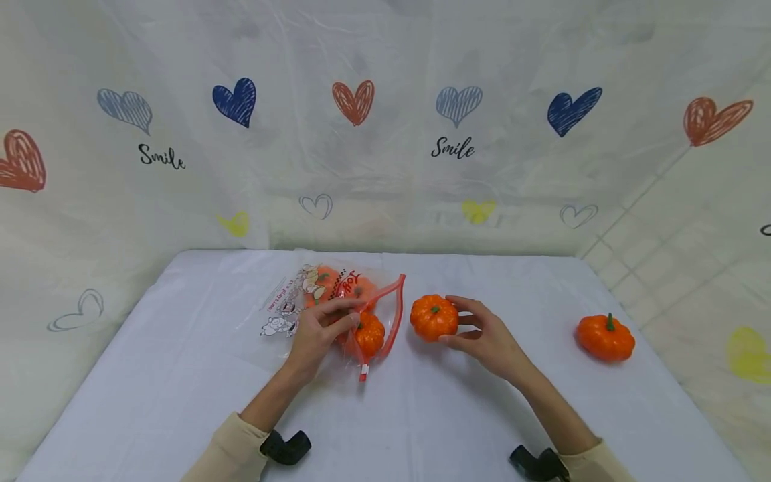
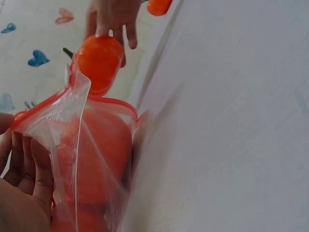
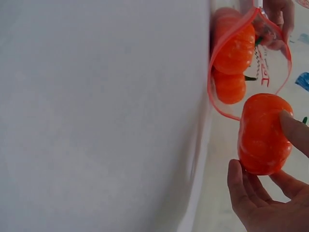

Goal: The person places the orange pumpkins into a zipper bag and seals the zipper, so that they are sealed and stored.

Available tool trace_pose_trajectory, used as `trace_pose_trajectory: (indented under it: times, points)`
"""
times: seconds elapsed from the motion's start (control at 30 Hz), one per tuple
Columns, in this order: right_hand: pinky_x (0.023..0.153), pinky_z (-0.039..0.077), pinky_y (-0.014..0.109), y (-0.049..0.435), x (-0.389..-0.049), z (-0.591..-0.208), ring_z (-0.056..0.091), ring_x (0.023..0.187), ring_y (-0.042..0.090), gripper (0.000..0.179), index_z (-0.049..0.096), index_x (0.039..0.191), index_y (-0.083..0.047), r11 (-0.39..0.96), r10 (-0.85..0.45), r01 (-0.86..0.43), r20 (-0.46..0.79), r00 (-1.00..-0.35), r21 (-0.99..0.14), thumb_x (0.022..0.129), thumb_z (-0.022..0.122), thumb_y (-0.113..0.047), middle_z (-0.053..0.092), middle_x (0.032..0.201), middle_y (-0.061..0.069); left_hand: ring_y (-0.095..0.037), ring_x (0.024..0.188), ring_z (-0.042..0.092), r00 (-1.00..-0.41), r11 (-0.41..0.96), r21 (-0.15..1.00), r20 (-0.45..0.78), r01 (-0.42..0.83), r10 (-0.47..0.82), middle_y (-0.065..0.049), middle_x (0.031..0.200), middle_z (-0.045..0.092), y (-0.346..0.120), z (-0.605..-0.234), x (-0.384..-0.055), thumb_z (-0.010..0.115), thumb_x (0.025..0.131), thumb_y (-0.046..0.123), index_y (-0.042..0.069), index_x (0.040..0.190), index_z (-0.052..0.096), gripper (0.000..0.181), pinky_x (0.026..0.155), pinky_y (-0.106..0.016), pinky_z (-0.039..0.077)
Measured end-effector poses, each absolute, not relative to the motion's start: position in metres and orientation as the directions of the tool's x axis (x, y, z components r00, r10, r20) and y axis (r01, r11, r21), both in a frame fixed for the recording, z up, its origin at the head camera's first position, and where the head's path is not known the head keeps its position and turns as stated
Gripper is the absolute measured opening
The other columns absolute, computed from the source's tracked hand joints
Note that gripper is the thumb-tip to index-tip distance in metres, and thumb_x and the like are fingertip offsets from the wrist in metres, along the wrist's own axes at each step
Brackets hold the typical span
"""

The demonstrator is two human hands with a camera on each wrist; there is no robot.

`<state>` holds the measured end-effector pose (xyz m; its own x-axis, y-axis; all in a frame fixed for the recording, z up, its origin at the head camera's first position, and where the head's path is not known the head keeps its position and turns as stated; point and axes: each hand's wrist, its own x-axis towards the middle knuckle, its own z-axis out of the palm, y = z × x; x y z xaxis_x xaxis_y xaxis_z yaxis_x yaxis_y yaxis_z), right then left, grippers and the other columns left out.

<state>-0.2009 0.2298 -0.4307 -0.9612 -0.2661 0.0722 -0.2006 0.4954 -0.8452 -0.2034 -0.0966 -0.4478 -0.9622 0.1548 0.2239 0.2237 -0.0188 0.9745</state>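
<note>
while the left hand point(image 1: 317, 333) pinches the bag point(image 1: 337, 304) mouth open rightward, the right hand point(image 1: 485, 333) grips an upright pumpkin point(image 1: 434, 317).

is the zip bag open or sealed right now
Open: the bag's red zip rim gapes in a loop, pumpkins visible inside, left hand holding its mouth.
</note>
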Motion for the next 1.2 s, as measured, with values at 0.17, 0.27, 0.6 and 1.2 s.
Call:
trace_pose_trajectory:
  times: [0.17,0.27,0.6,1.2]
  points:
    - [0.092,0.062,0.032,0.222,-0.205,-0.434,0.065,0.122,0.034,0.073,0.048,0.154,-0.014,0.494,-0.286,-0.221,0.083,-0.955,-0.841,0.09,0.083,-0.023,0.055,0.146,0.016,-0.012,0.088,0.06,-0.962,-0.014,0.974,0.224,0.224,0.154,-0.022,0.111,0.071,-0.096,-0.449,-0.203,0.07,0.098,0.014,0.002,0.125,0.073,0.029,0.071,-0.018,0.052]
    - [0.093,0.062,0.032,0.218,-0.207,-0.435,0.065,0.122,0.033,0.074,0.048,0.154,-0.014,0.49,-0.3,-0.225,0.08,-0.951,-0.842,0.09,0.083,-0.022,0.055,0.146,0.015,-0.012,0.089,0.06,-0.963,-0.019,0.976,0.219,0.219,0.155,-0.025,0.115,0.07,-0.096,-0.449,-0.203,0.07,0.098,0.013,0.002,0.125,0.073,0.029,0.072,-0.017,0.052]
    - [0.096,0.061,0.037,0.203,-0.21,-0.437,0.063,0.124,0.036,0.074,0.047,0.154,-0.011,0.466,-0.345,-0.234,0.069,-0.936,-0.853,0.09,0.082,-0.018,0.055,0.146,0.016,-0.011,0.086,0.062,-0.968,-0.008,0.978,0.209,0.21,0.142,-0.009,0.124,0.073,-0.095,-0.448,-0.202,0.07,0.098,0.013,0.004,0.126,0.073,0.029,0.072,-0.017,0.053]
    - [0.099,0.06,0.047,0.187,-0.212,-0.437,0.062,0.126,0.037,0.071,0.046,0.153,-0.012,0.476,-0.338,-0.237,0.073,-0.938,-0.847,0.091,0.081,-0.016,0.053,0.148,0.018,-0.011,0.098,0.064,-0.967,0.002,0.977,0.213,0.215,0.14,-0.013,0.124,0.074,-0.095,-0.448,-0.202,0.071,0.098,0.013,0.004,0.125,0.073,0.029,0.079,-0.016,0.055]
